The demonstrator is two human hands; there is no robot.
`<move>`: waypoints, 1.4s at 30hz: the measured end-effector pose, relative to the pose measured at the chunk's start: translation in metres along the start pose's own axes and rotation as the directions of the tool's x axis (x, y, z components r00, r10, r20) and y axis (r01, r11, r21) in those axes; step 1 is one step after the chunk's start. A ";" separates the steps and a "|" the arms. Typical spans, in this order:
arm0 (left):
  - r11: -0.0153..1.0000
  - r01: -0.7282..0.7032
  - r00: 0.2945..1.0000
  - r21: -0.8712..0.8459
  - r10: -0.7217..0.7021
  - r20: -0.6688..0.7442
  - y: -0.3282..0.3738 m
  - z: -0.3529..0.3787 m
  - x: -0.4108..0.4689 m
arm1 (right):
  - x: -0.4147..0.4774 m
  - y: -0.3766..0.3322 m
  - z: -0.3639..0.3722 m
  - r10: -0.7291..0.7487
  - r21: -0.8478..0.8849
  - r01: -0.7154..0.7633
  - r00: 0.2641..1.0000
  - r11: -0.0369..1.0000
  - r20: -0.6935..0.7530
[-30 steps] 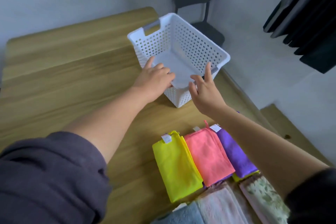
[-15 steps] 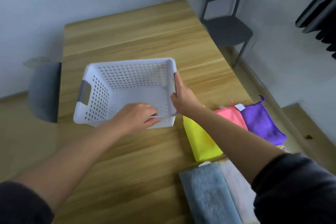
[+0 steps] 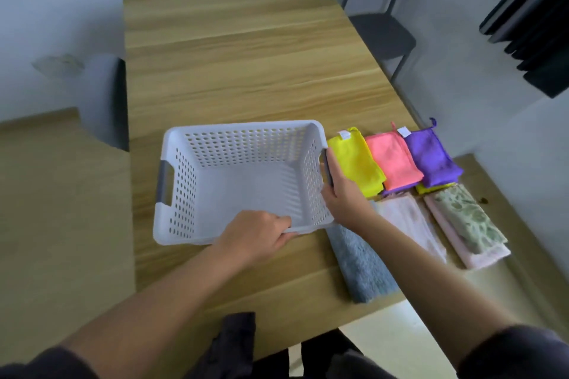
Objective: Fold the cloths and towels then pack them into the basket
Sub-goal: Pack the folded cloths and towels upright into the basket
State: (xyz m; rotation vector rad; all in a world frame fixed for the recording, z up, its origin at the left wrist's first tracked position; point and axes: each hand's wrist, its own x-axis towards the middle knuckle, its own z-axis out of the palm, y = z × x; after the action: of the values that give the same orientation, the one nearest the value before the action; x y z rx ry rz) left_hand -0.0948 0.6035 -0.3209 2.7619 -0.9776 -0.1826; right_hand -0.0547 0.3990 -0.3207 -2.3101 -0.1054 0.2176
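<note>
Fingers [image 3: 281, 221] of the left hand [image 3: 255, 235] are curled over the near rim of the white perforated basket [image 3: 243, 127], pinching that wall. The right hand [image 3: 340, 194] has its fingers [image 3: 331, 163] wrapped round the handle edge on the basket's right side. The basket sits flat on the wooden counter [image 3: 246, 55] with nothing in it, just left of the folded stuff. That's a yellow cloth [image 3: 355, 160], a coral cloth [image 3: 392, 163] and a purple cloth [image 3: 431, 157] in the back row. In front of them are a grey-blue towel [image 3: 360, 264], a pale pink towel [image 3: 409, 224] and a leaf-print towel [image 3: 468, 218]. My guess is the basket weighs next to nothing and slides easily on that smooth top, but thin plastic like this flexes if you grab one wall. The grey handle [image 3: 163, 180] on the left side, plus its twin, look like the better holds. The cloths look soft, floppy and light, so lifting by a corner would probably undo the fold. I'd pinch across the folded edge or slide a flat palm underneath. The towels look thicker and bulkier, so they'd likely want both hands and the bottom of the basket.
</note>
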 end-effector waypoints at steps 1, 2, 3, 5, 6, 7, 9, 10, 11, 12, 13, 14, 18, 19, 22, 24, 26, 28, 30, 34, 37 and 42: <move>1.000 -0.008 1.000 0.020 0.007 0.017 0.006 0.000 -0.005 | -0.008 0.002 0.001 0.010 0.014 -0.010 1.000 1.000 -0.004; 0.999 -0.031 0.999 0.032 0.031 -0.015 0.007 0.003 -0.008 | -0.014 0.003 0.002 0.013 0.039 -0.013 1.000 0.999 -0.008; 0.999 -0.034 0.999 0.031 0.035 -0.023 0.008 0.006 -0.008 | -0.016 0.006 0.003 0.017 0.071 -0.017 1.000 0.997 0.001; 0.999 -0.030 0.999 0.034 0.031 -0.035 0.014 0.005 -0.011 | -0.023 0.008 0.004 0.028 0.108 -0.027 1.000 0.994 -0.004; 1.000 -0.025 0.999 0.018 0.026 -0.028 0.017 0.004 -0.012 | -0.024 0.009 0.004 0.039 0.124 -0.039 0.999 0.992 0.002; 1.000 -0.021 0.999 0.003 0.021 -0.034 0.020 0.004 -0.012 | -0.026 0.008 0.003 0.042 0.143 -0.041 0.999 0.989 -0.005; 0.999 -0.010 1.000 -0.031 0.010 -0.016 0.023 0.007 -0.012 | -0.029 0.008 0.002 0.033 0.202 -0.031 0.999 0.979 -0.010; 0.999 -0.008 1.000 -0.034 0.008 0.009 0.025 0.007 -0.011 | -0.030 0.009 0.000 0.049 0.252 -0.047 0.999 0.966 -0.005; 0.999 0.006 0.999 -0.032 -0.004 0.050 0.027 0.004 -0.011 | -0.031 0.010 -0.001 0.092 0.311 -0.089 0.996 0.946 0.004; 0.999 0.024 0.996 -0.033 -0.021 0.088 0.029 0.002 -0.010 | -0.034 0.015 -0.003 0.165 0.357 -0.154 0.986 0.921 0.000; 0.998 0.046 0.993 -0.048 -0.040 0.113 0.031 -0.002 -0.007 | -0.038 0.023 -0.007 0.246 0.391 -0.221 0.969 0.894 -0.015; 0.995 0.066 0.990 -0.073 -0.056 0.131 0.032 -0.005 -0.008 | -0.041 0.031 -0.007 0.325 0.383 -0.288 0.945 0.878 -0.035; 0.993 0.098 0.981 -0.070 -0.085 0.174 0.041 -0.011 0.008 | -0.063 0.081 -0.014 0.532 0.037 -0.531 0.838 0.846 -0.122; 0.992 0.108 0.978 -0.063 -0.094 0.186 0.045 -0.011 0.013 | -0.070 0.089 -0.014 0.560 -0.058 -0.568 0.821 0.821 -0.106; 0.989 0.111 0.991 -0.094 -0.102 0.090 0.061 -0.012 0.024 | -0.085 0.102 -0.009 0.605 -0.240 -0.596 0.795 0.766 -0.045; 0.990 0.014 0.989 -0.142 -0.035 -0.144 0.076 -0.012 0.028 | -0.089 0.104 -0.006 0.566 -0.332 -0.557 0.821 0.761 -0.077; 0.974 -0.118 0.949 -0.192 0.054 -0.310 0.092 -0.009 0.030 | -0.087 0.104 -0.004 0.530 -0.372 -0.528 0.841 0.763 -0.107; 0.958 -0.225 0.931 -0.175 0.159 -0.329 0.106 -0.003 0.035 | -0.086 0.105 -0.004 0.518 -0.391 -0.519 0.848 0.761 -0.117; 0.957 -0.256 0.927 -0.134 0.204 -0.315 0.113 0.006 0.042 | -0.087 0.107 -0.005 0.515 -0.404 -0.515 0.849 0.756 -0.117; 0.957 -0.285 0.914 -0.058 0.253 -0.317 0.123 0.017 0.054 | -0.089 0.109 -0.010 0.502 -0.402 -0.491 0.860 0.773 -0.087; 0.921 -0.389 0.901 -0.029 0.374 -0.218 0.132 0.034 0.054 | -0.090 0.114 -0.015 0.495 -0.407 -0.476 0.867 0.780 -0.065; 0.963 -0.258 0.942 -0.081 0.269 0.200 0.130 0.078 0.054 | -0.095 0.123 -0.022 0.488 -0.373 -0.474 0.870 0.797 -0.062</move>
State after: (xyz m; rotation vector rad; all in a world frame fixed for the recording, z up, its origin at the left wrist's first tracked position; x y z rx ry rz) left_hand -0.1464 0.4587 -0.3684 2.5670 -1.3619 -0.4562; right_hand -0.1426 0.2856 -0.3842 -2.6855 0.4751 0.5415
